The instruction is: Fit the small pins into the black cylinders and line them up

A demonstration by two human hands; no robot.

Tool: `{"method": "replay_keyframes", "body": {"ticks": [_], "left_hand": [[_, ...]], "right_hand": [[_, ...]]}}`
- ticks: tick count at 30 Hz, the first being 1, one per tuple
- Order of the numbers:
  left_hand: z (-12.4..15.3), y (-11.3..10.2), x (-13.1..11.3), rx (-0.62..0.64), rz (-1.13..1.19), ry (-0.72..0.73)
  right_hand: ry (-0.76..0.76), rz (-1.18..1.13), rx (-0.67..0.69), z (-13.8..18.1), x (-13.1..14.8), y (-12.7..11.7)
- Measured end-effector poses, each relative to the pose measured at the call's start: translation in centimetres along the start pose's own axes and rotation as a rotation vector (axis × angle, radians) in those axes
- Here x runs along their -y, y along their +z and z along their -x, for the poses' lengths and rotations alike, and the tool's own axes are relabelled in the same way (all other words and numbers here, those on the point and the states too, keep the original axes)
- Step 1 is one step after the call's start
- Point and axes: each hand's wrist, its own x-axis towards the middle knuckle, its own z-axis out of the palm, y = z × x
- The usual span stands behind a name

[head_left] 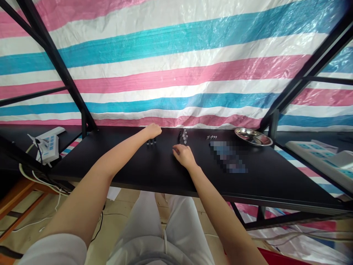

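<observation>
My left hand (153, 130) is closed, knuckles up, near the back edge of the black table. Its fingertips are hidden, so whatever it may hold does not show. Just in front of it stand a few small dark pieces with clear ends (151, 141) in a short row. My right hand (183, 154) rests on the tabletop with its fingers curled in, and nothing shows in them. Beyond it lie several small clear tube-like pieces (185, 136), with small black pieces (179, 136) beside them on the left. Both groups are apart from my right hand.
Right of my right hand is a blurred-out flat object (228, 157). Several tiny clear pieces (211, 137) lie behind it. A shiny metal plate (268, 141) sits at the back right. Black frame posts (89, 123) flank the table (154, 171); power strips (47, 147) lie beyond both sides.
</observation>
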Motion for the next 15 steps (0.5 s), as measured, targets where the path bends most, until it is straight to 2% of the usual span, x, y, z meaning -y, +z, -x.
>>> {"method": "replay_keyframes", "body": {"ticks": [5,15], "left_hand": [[0.0,-0.15,0.09,0.051,-0.059,-0.013],[0.31,-0.29,0.78,0.112,-0.031,-0.003]], "right_hand": [[0.001,-0.012,-0.018,0.05,-0.07,0.02],[-0.012,-0.032,-0.048,0.04,-0.25,0.19]]}}
